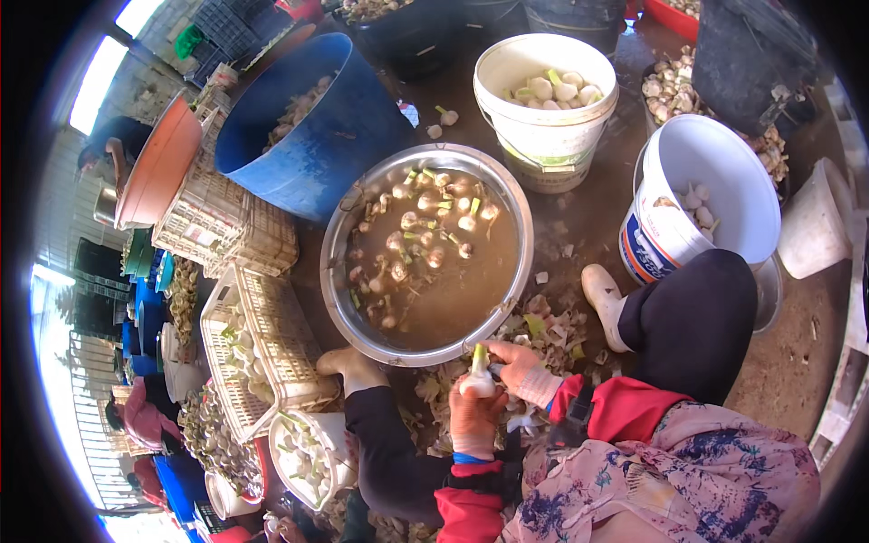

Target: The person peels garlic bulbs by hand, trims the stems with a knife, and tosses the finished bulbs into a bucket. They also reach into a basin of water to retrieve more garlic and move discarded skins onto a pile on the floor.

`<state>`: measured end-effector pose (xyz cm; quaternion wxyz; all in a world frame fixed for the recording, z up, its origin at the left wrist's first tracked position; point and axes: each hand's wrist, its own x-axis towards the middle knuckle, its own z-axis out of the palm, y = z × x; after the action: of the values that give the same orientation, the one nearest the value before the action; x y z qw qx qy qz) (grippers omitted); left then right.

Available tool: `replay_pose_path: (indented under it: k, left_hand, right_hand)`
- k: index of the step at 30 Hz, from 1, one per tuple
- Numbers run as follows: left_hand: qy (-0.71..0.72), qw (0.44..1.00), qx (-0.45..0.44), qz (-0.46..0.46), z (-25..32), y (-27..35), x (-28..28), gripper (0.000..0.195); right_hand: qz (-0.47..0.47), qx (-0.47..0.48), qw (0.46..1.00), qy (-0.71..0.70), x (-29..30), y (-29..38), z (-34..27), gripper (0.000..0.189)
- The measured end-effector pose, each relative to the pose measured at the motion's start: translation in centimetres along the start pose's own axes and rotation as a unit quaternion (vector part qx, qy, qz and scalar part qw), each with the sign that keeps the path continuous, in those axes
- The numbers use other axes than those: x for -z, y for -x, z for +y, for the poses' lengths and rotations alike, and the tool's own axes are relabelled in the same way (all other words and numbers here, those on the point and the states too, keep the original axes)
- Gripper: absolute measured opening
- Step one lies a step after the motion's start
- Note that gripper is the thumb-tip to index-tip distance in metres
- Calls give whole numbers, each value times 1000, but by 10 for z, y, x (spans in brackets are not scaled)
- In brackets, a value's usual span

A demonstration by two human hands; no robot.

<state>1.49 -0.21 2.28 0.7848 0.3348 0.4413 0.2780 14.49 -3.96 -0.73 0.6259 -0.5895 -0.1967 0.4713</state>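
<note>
My left hand [473, 424], in an orange glove with a pale knit cuff, holds a peeled white garlic bulb [478, 384] with its short green stem upright. Close on its right is my right hand [521, 372], gloved the same way, its fingers curled around a small grey tool [497, 369], perhaps a knife, mostly hidden by the fingers. Below both hands lies a heap of garlic skins [543, 332]. Just beyond them stands a wide metal basin [333, 271] of muddy water, where many unpeeled garlic bulbs [435, 256] float.
A white bucket [546, 146] with peeled bulbs stands behind the basin. Another white bucket [726, 170] is beside my right knee. At left are a blue tub [312, 163], a plastic crate [278, 326] and a bulb-filled white container [346, 448]. Other people [146, 417] work farther left.
</note>
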Motion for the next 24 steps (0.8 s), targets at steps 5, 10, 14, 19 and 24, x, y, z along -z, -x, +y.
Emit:
replay_pose_path:
  k: [5,10,14,19,24]
  left_hand:
    - [222,960,167,-28,3,-4,10,52]
    - [-121,989,65,-46,10,-2,-1,65]
    - [-347,901,-259,5,-15,-30,15,83]
    - [161,949,192,-193,8,-37,34,81]
    - [16,994,97,36,8,-31,25,72]
  right_hand:
    - [-79,-2,996,-34,10,9,-30,49]
    - [-59,-63,995,-47,12,5,-15,32]
    - [-20,-91,989,-115,4,-1,-2,26]
    - [-61,-104,975,-189,6,9,-29,23]
    - [-38,-98,977,-188,6,7,-27,23]
